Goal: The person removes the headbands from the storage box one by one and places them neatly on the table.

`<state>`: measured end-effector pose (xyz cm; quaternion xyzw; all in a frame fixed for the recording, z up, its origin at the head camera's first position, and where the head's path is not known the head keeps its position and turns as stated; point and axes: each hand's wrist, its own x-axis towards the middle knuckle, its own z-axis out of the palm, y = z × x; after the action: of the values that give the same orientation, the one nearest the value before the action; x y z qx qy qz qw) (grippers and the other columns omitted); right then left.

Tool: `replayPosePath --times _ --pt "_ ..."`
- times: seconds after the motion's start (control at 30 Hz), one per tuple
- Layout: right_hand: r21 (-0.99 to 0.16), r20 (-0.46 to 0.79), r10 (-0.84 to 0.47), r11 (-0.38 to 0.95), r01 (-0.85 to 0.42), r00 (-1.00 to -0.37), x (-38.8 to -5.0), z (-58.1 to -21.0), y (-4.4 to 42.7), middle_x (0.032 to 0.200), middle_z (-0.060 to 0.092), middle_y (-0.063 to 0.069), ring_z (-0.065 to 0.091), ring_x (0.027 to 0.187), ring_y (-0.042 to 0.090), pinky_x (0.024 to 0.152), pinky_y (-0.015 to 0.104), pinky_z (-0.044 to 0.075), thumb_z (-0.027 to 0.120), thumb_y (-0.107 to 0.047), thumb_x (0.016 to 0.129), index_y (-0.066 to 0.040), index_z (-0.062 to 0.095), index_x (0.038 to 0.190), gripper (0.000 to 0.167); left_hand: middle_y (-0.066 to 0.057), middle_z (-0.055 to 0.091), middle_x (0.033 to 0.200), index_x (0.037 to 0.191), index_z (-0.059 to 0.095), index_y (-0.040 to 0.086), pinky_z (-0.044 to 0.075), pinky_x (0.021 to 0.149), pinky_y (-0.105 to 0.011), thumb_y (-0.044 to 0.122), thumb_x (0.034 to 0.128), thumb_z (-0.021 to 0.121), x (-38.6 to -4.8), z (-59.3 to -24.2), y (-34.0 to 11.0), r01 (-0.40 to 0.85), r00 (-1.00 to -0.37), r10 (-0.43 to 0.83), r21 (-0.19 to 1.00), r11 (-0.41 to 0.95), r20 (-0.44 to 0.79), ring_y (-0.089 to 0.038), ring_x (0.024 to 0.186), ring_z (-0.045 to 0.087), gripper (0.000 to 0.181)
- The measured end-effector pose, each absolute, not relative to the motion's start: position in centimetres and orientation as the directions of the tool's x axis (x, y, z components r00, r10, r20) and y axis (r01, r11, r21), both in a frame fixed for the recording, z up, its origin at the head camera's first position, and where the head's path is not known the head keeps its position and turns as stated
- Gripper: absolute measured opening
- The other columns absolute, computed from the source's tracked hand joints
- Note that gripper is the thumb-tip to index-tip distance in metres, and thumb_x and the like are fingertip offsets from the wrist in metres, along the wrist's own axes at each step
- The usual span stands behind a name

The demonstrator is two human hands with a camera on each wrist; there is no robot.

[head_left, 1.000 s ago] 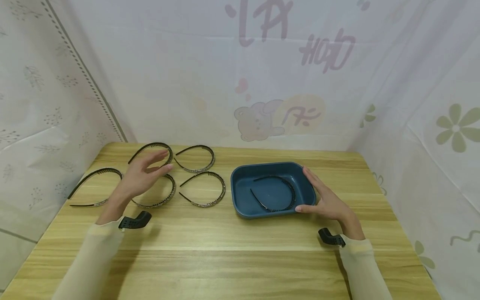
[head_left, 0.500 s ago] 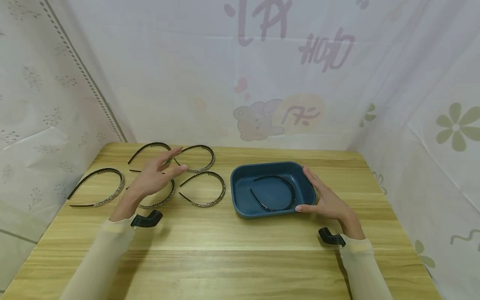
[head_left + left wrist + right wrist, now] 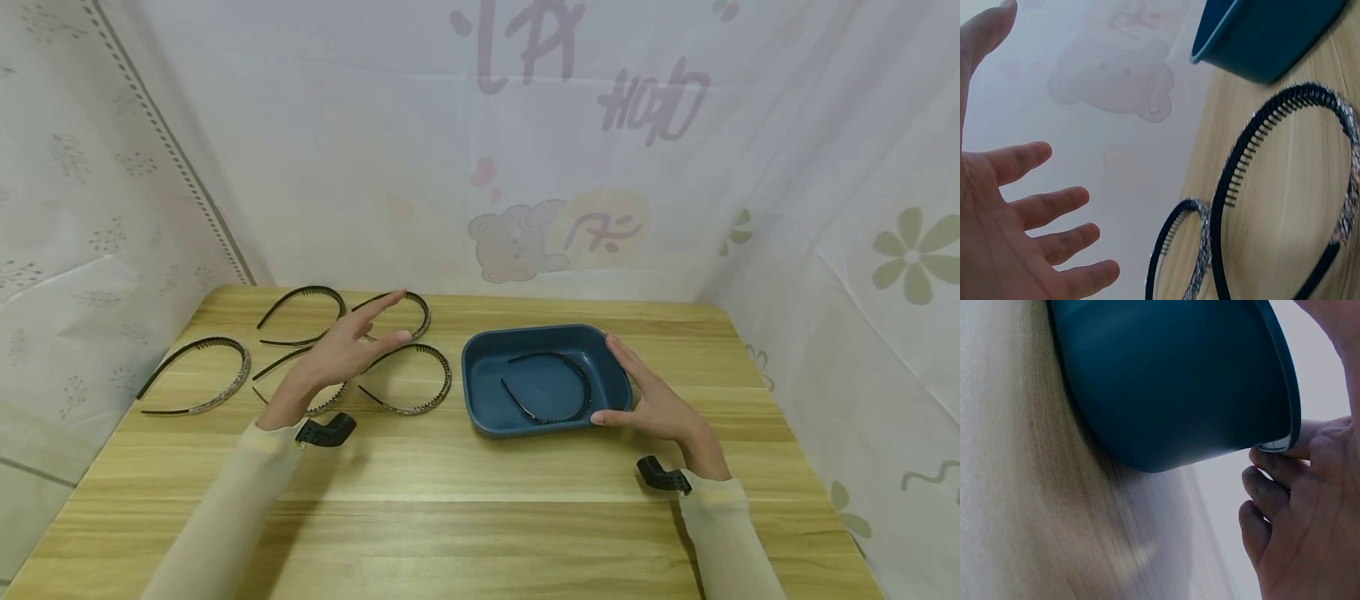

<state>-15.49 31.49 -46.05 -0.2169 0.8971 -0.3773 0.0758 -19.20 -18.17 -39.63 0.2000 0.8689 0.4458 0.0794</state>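
My left hand (image 3: pixel 347 350) hovers with spread fingers and nothing in it, over black toothed headbands with glittery outer sides. Below it lie a back headband (image 3: pixel 429 318), a front headband (image 3: pixel 450 379) and one partly hidden under the palm (image 3: pixel 262 377). The left wrist view shows the fingers apart, beside a glittery headband (image 3: pixel 1225 187) on the table. My right hand (image 3: pixel 660 400) grips the right end of a blue plastic basin (image 3: pixel 471 400), thumb at the near rim, fingers at the far corner. One dark headband (image 3: pixel 587 387) lies inside the basin.
Two more headbands, a far-left headband (image 3: pixel 243 375) and a back-left headband (image 3: pixel 300 290), lie on the wooden table (image 3: pixel 480 533). A printed cloth (image 3: pixel 375 167) hangs behind the table and along both sides.
My left hand has moved rightward over the headbands, from the left ones toward the right pair, still holding nothing. The right hand, the basin and the headbands stay where they were.
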Motion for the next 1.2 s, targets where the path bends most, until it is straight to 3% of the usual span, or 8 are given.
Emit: replayPosePath --times 0.13,0.37,0.6,0.9,1.2 --pt "-0.706 0.028 -0.445 0.625 -0.333 -0.895 -15.5 -46.1 31.5 0.175 0.003 0.004 0.005 0.16 0.04 0.118 0.076 0.018 0.09 -0.032 0.08 -0.025 0.005 0.167 0.122 -0.004 0.023 0.172 0.165 0.024 0.027 0.02 0.124 -0.066 0.041 0.1036 0.061 -19.5 -39.6 -17.1 0.329 -0.887 0.456 0.797 0.507 0.076 -0.034 0.159 0.018 0.073" --pt "-0.705 0.022 -0.44 0.63 -0.326 -0.898 -15.5 -46.2 31.4 0.175 0.004 0.004 0.005 0.16 0.04 0.119 0.076 0.018 0.09 -0.032 0.08 -0.026 0.005 0.167 0.122 -0.001 0.014 0.173 0.164 0.014 0.041 0.019 0.124 -0.068 0.052 0.102 0.059 -19.6 -39.6 -15.5 0.296 -0.878 0.478 0.788 0.539 0.003 -0.04 0.159 0.015 0.077" --pt "-0.7 0.014 -0.437 0.638 -0.321 -0.899 -15.5 -46.1 31.4 0.175 0.003 0.004 0.006 0.16 0.04 0.119 0.075 0.019 0.09 -0.033 0.08 -0.027 0.004 0.167 0.122 0.001 0.017 0.173 0.165 0.017 0.035 0.021 0.126 -0.063 0.051 0.101 0.061 -19.8 -39.6 -13.9 0.338 -0.851 0.524 0.8 0.495 0.035 -0.033 0.16 0.017 0.079" --pt "-0.706 0.025 -0.445 0.626 -0.331 -0.895 -15.5 -46.1 31.4 0.175 0.004 0.008 0.006 0.16 0.041 0.118 0.076 0.019 0.09 -0.031 0.08 -0.024 0.005 0.167 0.122 0.007 0.019 0.172 0.161 0.017 0.047 0.027 0.124 -0.06 0.061 0.0975 0.06 -20.1 -39.3 -11.8 0.363 -0.821 0.57 0.797 0.482 0.029 -0.026 0.159 0.021 0.078" --pt "-0.704 0.031 -0.444 0.626 -0.335 -0.896 -15.5 -46.1 31.5 0.175 0.005 0.009 0.006 0.16 0.04 0.119 0.075 0.018 0.09 -0.031 0.079 -0.023 0.006 0.167 0.122 0.008 0.02 0.171 0.162 0.019 0.045 0.025 0.126 -0.058 0.066 0.0931 0.063 -20.5 -39.3 -9.1 0.374 -0.786 0.618 0.812 0.447 0.022 -0.022 0.16 0.019 0.084"
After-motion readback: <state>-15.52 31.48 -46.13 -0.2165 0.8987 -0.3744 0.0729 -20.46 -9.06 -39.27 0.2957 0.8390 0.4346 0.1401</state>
